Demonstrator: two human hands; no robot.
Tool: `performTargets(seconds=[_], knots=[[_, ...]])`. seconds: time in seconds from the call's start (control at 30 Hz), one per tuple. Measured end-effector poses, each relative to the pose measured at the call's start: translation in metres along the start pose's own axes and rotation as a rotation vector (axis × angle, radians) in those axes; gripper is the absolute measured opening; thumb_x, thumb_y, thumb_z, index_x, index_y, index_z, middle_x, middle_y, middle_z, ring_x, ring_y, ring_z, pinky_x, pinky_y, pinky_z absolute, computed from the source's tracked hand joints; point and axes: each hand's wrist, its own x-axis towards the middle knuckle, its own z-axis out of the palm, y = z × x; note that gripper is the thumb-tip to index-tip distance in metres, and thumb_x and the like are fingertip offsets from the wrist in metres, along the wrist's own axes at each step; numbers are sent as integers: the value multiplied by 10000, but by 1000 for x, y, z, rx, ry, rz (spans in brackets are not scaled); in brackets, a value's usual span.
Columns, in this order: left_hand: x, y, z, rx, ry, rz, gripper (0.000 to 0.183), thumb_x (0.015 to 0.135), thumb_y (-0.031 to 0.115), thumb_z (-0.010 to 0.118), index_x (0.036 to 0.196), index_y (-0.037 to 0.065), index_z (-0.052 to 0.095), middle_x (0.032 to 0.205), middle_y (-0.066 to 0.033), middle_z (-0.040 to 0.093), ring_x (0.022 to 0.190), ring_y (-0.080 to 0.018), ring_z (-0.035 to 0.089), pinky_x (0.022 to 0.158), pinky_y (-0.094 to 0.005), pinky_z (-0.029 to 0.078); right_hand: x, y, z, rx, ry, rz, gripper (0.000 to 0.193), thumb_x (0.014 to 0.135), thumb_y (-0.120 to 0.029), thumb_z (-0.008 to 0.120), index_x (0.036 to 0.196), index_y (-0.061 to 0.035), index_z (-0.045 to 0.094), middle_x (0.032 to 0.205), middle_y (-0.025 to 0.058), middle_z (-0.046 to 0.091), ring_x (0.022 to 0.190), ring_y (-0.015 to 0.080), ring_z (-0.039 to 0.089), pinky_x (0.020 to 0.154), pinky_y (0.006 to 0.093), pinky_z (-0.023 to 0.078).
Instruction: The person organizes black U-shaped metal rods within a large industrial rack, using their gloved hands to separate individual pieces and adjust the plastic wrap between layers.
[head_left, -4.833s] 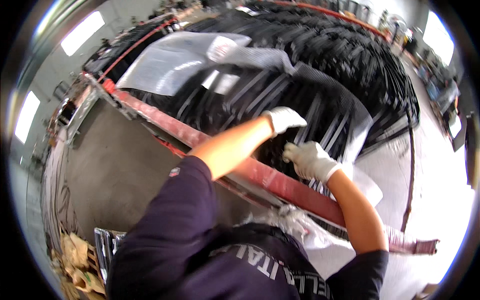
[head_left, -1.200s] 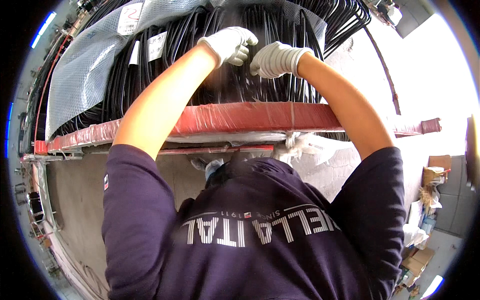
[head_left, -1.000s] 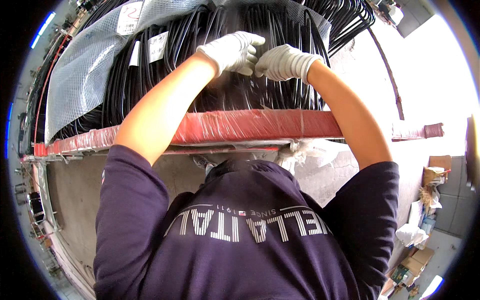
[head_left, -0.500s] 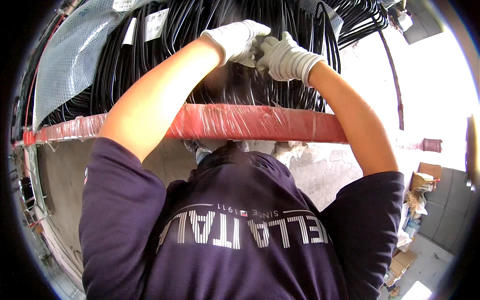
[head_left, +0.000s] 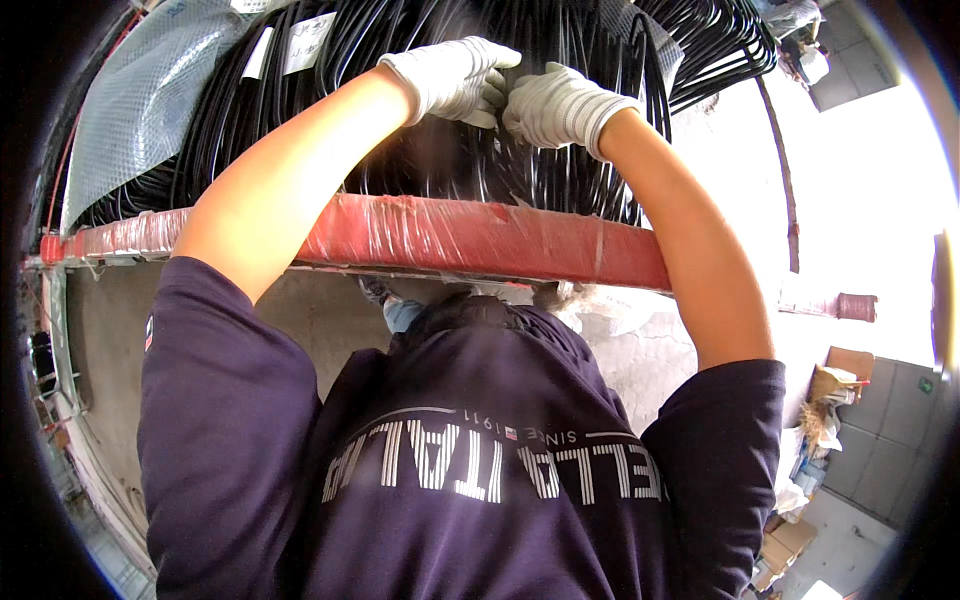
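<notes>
Both my hands wear white knitted gloves and are over a thick row of black cables (head_left: pixel 430 165) in bent loops. My left hand (head_left: pixel 452 80) is held above the middle of the row; one finger points right and the others are loosely bent, with gaps between them. Just right of it, my right hand (head_left: pixel 562 108) is closed, its fingers curled in against the cables. Whatever those fingers may hold is hidden. A narrow gap separates the two hands.
A red bar (head_left: pixel 480 240) wrapped in clear film runs across in front of me, below the cables. Translucent bubble wrap (head_left: pixel 140 120) covers the cables' left end, beside white paper labels (head_left: pixel 308 43). Cardboard boxes (head_left: pixel 790 540) stand at the lower right.
My hands were touching and have drawn apart, the left one moving left. The right hand's fingers have curled in more. The whole view has shifted slightly.
</notes>
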Motion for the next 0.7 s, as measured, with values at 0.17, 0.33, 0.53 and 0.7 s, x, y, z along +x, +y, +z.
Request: performTargets(seconds=[0.17,0.33,0.53,0.7], knots=[[-4,-2,8,-102,109,4,618,839,355,548,1256,-58,352,1218,-227,443,1098,-322,471,911,-431,419,-10,-1,-17,90,43,-21,277,858,-257,514,1132,-263,552,1020,-64,616,1014,150,552,1068,423,206],[6,-4,-4,-39,90,12,743,834,409,535,1322,-71,243,1318,-248,353,1140,-347,452,936,-418,406,-9,4,-10,96,15,-16,398,862,-188,477,1249,-282,467,1080,-39,603,1110,192,511,1078,489,136],[8,-5,-8,-167,52,20,843,824,467,513,1367,-57,136,1419,-258,156,1296,-353,252,1056,-421,238,-4,5,-10,53,-85,-6,399,869,-209,473,1261,-284,459,1128,-40,585,1149,204,488,1079,499,139],[4,-5,3,-144,83,49,881,805,520,510,1365,-59,152,1414,-266,164,1298,-352,245,1053,-416,243,-8,1,-11,-25,-101,-16,391,865,-234,485,1252,-289,468,1141,-39,578,1129,201,505,1060,504,204]])
